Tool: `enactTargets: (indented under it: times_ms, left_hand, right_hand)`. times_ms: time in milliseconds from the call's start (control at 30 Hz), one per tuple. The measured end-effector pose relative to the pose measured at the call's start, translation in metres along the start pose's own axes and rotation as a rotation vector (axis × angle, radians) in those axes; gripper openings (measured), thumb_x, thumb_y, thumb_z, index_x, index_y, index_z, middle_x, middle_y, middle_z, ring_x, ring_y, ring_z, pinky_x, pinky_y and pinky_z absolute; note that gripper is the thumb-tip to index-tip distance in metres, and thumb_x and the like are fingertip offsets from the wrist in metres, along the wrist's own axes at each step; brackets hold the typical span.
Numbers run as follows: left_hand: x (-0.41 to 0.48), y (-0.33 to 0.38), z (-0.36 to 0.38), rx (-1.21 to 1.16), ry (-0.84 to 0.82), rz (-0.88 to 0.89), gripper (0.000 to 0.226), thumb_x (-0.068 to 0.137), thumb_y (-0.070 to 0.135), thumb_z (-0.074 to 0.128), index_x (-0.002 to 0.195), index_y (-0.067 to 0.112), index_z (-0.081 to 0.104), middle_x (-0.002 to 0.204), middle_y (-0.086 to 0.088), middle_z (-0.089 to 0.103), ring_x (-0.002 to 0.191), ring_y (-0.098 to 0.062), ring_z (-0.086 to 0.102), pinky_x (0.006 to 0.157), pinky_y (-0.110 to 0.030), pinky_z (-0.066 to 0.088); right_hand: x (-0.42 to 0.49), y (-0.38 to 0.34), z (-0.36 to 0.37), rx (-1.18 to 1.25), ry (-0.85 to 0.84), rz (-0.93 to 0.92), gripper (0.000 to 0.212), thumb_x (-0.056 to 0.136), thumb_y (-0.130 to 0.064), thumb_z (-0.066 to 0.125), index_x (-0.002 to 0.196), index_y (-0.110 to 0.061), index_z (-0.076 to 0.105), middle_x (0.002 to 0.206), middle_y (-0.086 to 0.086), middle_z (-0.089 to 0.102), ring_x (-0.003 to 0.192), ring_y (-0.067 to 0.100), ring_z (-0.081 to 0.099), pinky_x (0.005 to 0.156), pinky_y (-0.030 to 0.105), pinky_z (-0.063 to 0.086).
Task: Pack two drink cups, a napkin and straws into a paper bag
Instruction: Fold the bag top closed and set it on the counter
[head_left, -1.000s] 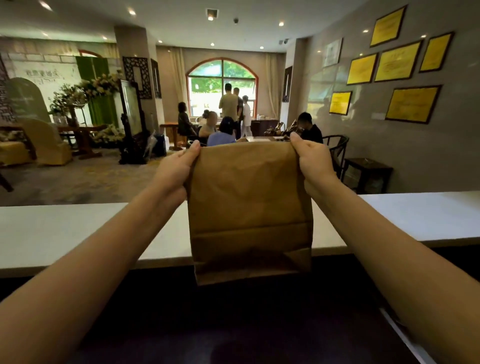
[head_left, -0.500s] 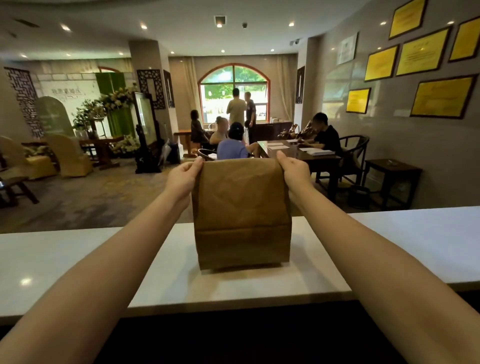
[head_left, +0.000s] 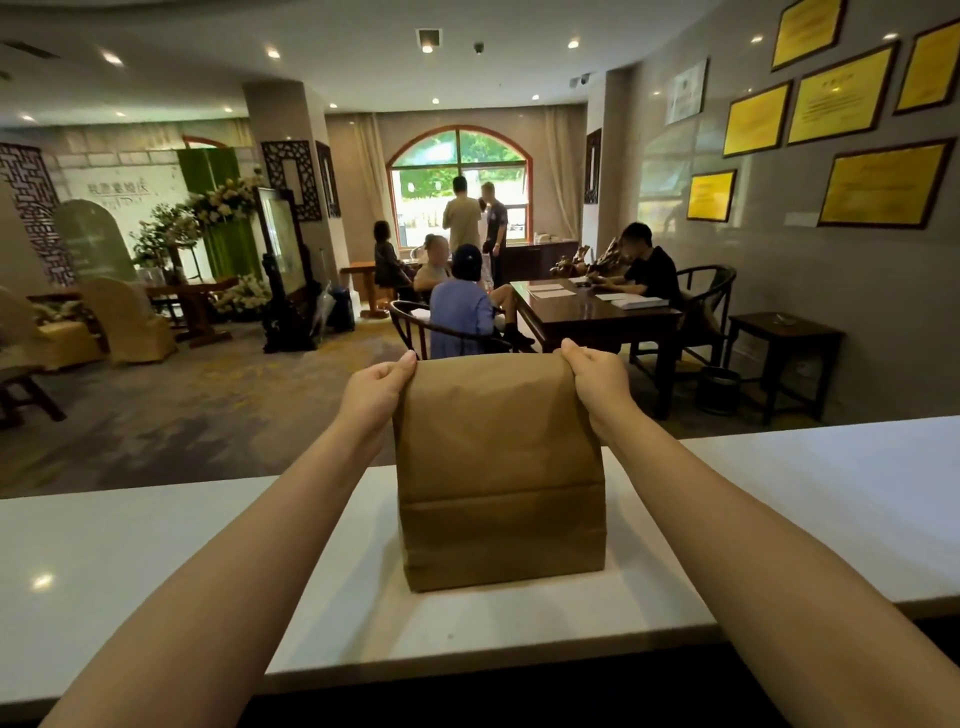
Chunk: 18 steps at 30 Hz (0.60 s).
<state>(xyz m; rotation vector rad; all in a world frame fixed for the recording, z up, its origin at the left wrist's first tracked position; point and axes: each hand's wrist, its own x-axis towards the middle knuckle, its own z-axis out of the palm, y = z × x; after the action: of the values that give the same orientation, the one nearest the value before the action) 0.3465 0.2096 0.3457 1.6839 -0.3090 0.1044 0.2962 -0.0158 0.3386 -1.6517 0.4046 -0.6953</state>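
Note:
A brown paper bag (head_left: 498, 467) stands upright on the white counter (head_left: 156, 561), its top folded over and closed. My left hand (head_left: 376, 395) pinches the bag's top left corner. At the top right corner, my right hand (head_left: 595, 384) grips the fold. Both arms are stretched forward over the counter. The cups, napkin and straws are not visible; the closed bag hides whatever is inside.
The white counter runs left to right, with a dark surface (head_left: 493, 706) below its near edge. Beyond it is a lobby with several people around a dark wooden table (head_left: 587, 317), chairs, a side table (head_left: 784, 332) and flower displays (head_left: 218, 208).
The bag went from held above the dark near surface to standing on the white counter. It now sits a little farther forward, both hands still on its top corners.

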Motion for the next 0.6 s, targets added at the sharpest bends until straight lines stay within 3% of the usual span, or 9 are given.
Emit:
enactTargets:
  times_ms: [200, 267, 367, 500, 600]
  left_hand:
    - [0.000, -0.001, -0.005, 0.031, -0.051, -0.009, 0.030, 0.088, 0.041, 0.052, 0.085, 0.016, 0.068, 0.090, -0.004, 0.065, 0.090, -0.018, 0.058, 0.082, -0.034, 0.043]
    - [0.001, 0.001, -0.009, 0.121, -0.071, 0.048, 0.029, 0.088, 0.041, 0.052, 0.085, 0.017, 0.068, 0.090, -0.004, 0.065, 0.088, -0.017, 0.057, 0.076, -0.029, 0.044]
    - [0.003, 0.008, -0.011, 0.314, -0.030, 0.239, 0.024, 0.089, 0.031, 0.054, 0.103, 0.015, 0.066, 0.101, -0.003, 0.064, 0.092, -0.015, 0.056, 0.069, -0.021, 0.042]
    - [0.004, 0.019, -0.005, 0.676, -0.022, 0.557, 0.022, 0.089, 0.023, 0.055, 0.105, 0.014, 0.066, 0.103, -0.004, 0.067, 0.097, -0.017, 0.054, 0.082, -0.032, 0.044]
    - [0.005, 0.022, -0.001, 0.714, -0.016, 0.565, 0.020, 0.088, 0.023, 0.056, 0.103, 0.013, 0.066, 0.102, -0.006, 0.068, 0.098, -0.018, 0.054, 0.083, -0.032, 0.042]
  right_hand:
    - [-0.003, 0.003, 0.000, -0.062, 0.056, -0.076, 0.038, 0.094, -0.039, 0.045, 0.095, -0.011, 0.070, 0.087, 0.004, 0.064, 0.080, 0.013, 0.055, 0.077, 0.031, 0.046]
    - [-0.005, 0.001, -0.002, -0.147, 0.078, -0.158, 0.036, 0.093, -0.039, 0.045, 0.081, -0.015, 0.068, 0.073, -0.001, 0.060, 0.071, 0.010, 0.053, 0.067, 0.027, 0.041]
    - [-0.006, -0.003, -0.006, -0.219, 0.090, -0.217, 0.038, 0.092, -0.040, 0.048, 0.065, -0.017, 0.059, 0.062, -0.001, 0.055, 0.064, 0.013, 0.052, 0.058, 0.025, 0.038]
    - [-0.009, -0.005, -0.010, -0.240, 0.059, -0.248, 0.043, 0.091, -0.041, 0.051, 0.074, -0.003, 0.064, 0.064, 0.003, 0.058, 0.063, 0.013, 0.052, 0.056, 0.024, 0.038]
    - [-0.012, -0.007, -0.018, -0.246, 0.046, -0.302, 0.032, 0.090, -0.036, 0.054, 0.087, -0.006, 0.066, 0.080, 0.005, 0.063, 0.071, 0.010, 0.054, 0.061, 0.020, 0.041]
